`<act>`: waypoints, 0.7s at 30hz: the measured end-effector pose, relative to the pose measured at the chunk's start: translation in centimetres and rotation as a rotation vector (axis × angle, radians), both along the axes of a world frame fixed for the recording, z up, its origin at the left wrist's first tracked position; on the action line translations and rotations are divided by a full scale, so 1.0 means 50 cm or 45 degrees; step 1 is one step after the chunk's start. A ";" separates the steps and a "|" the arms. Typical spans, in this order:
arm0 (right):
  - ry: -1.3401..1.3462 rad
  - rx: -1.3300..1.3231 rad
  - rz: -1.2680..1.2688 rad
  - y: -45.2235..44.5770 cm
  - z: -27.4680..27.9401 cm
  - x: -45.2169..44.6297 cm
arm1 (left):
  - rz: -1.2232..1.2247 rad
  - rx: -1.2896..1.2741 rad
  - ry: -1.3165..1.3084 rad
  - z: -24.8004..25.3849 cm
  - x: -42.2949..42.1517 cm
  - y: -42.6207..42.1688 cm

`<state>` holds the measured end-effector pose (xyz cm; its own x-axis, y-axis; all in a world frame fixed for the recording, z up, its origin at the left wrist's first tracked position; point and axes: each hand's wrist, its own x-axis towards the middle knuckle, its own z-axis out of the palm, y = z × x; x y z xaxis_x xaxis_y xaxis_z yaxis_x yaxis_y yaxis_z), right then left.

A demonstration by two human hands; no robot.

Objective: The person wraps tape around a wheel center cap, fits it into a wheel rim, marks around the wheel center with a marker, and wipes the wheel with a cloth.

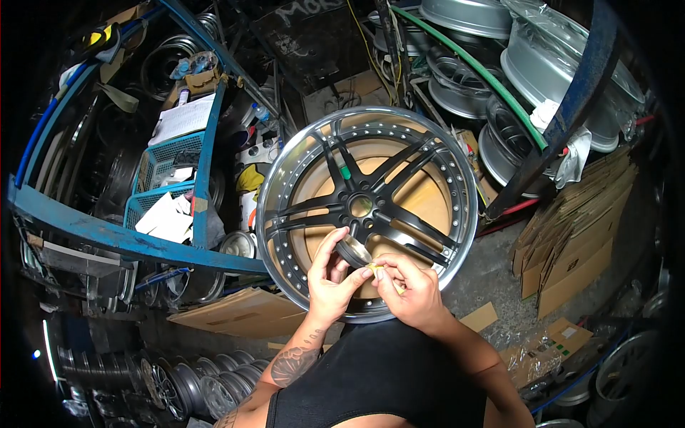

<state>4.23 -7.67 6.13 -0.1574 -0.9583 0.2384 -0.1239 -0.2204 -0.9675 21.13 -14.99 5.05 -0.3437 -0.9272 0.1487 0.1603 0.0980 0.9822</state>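
A large wheel with black double spokes (325,206) and a polished silver rim lies face up before me, with brown board showing between its spokes. Over its lower part, my left hand (330,285) is closed around a small round dark ring-shaped part (354,252) with a metallic inside. My right hand (409,287) pinches a small yellowish piece (378,268) at the lower edge of that round part, where the fingertips of both hands meet. What the yellowish piece is cannot be made out. A green mark (345,172) is on one upper spoke.
A blue metal rack (85,223) with teal baskets (158,166) and papers stands at left. Silver rims (457,89) fill a rack at upper right. Flattened cardboard (575,235) leans at right; more cardboard (239,312) lies lower left, near stacked rims (178,385).
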 end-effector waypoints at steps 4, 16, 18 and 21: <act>0.032 -0.010 -0.006 -0.002 -0.001 0.003 | 0.019 -0.054 -0.082 -0.001 0.004 -0.001; 0.185 -0.201 -0.035 -0.020 -0.010 0.012 | 0.032 0.190 0.095 0.026 -0.003 -0.001; 0.242 -0.155 -0.041 -0.018 0.004 0.006 | 0.055 0.211 0.165 0.019 -0.005 -0.006; 0.308 -0.141 -0.034 -0.020 0.015 -0.008 | 0.080 0.267 0.175 0.014 0.003 -0.015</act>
<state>3.85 -8.66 6.86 -0.1081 -0.9206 0.3752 -0.3555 -0.3166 -0.8794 21.27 -15.73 5.73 -0.2742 -0.9616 -0.0078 0.2937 -0.0915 0.9515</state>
